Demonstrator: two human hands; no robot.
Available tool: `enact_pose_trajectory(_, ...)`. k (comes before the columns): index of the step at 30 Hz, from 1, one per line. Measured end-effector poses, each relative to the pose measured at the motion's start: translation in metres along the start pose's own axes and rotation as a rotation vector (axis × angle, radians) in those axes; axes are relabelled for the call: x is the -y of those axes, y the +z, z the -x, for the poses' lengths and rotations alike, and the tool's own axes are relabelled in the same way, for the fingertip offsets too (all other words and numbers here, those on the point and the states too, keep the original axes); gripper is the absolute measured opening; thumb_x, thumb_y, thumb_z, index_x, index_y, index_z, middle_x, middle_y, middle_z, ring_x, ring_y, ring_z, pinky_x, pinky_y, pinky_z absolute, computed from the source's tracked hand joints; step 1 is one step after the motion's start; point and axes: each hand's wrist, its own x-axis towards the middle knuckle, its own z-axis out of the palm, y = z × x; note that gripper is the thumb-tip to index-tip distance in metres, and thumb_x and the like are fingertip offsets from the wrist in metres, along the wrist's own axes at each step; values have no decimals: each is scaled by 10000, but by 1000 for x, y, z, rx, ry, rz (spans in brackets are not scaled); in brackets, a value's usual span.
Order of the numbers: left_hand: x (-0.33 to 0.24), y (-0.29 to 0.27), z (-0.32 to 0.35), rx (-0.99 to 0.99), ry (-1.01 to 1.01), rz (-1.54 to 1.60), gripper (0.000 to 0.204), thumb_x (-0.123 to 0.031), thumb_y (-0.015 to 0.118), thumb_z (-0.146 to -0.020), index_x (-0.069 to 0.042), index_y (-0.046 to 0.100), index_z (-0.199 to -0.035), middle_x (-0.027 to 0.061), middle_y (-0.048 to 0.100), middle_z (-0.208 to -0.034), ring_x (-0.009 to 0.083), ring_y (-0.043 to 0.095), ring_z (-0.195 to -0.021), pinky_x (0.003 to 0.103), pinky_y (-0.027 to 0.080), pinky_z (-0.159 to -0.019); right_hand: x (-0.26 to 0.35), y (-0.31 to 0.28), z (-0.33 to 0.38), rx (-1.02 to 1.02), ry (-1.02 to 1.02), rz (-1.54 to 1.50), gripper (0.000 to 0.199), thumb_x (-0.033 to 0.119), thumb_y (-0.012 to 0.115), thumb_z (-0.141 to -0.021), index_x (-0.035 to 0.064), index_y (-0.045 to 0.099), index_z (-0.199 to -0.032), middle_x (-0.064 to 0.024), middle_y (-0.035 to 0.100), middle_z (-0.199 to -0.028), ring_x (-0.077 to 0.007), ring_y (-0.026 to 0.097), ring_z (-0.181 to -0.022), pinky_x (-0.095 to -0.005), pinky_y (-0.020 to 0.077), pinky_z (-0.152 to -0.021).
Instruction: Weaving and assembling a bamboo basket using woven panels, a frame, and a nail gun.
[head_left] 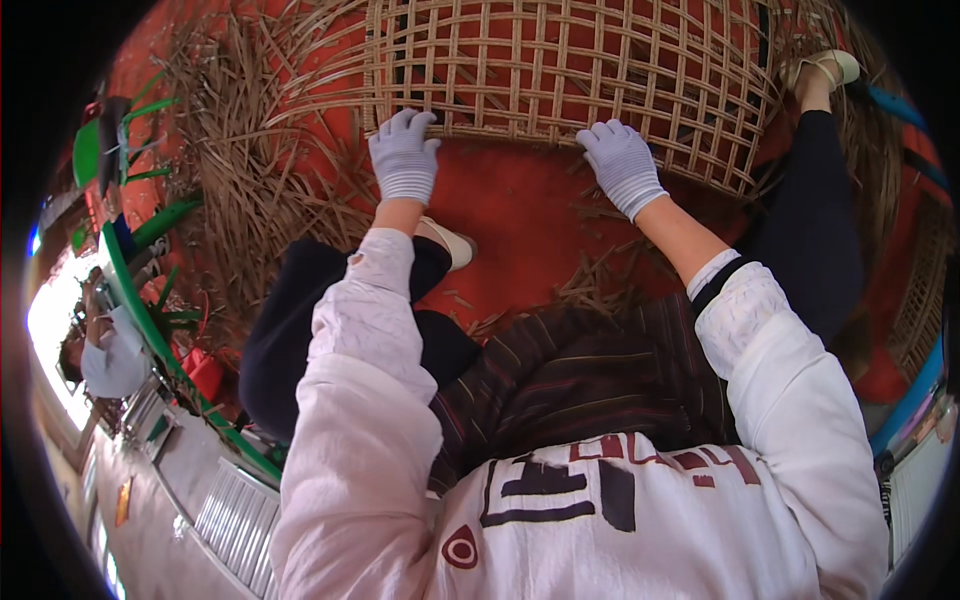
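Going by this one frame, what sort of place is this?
Probably a weaving workshop: an open lattice panel with loose strand ends along its left side, a heap of flat brown strips on the red floor, and another woven piece at the far right.

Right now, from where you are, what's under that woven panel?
Through the woven panel's gaps I see mostly red floor. Whatever lies directly behind its strips, or behind the left hand and right hand, is covered.
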Motion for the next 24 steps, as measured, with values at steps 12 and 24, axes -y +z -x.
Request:
enact_pose_trajectory(12, 13, 25, -8, 186, 124, 31, 288, -143, 731, -737, -184, 616, -998, 29, 598, -983, 255, 574, -991, 398, 453, -842, -1, 3, 0, 10, -8, 25, 267, 54, 644, -722, 103, 581, -977, -64, 580, -928, -243, 576, -930, -351, 491, -835)
enact_pose_trajectory(24, 2, 23, -2, 71, 31, 64, 288, -126, 718, -726, -145, 598, -986, 72, 578, -957, 304, 557, -955, 439, 451, -815, 1, 4, -3, -22, 3, 13, 242, 73, 595, -760, 129, 581, -995, -52, 565, -919, -246, 564, -933, -367, 485, -814)
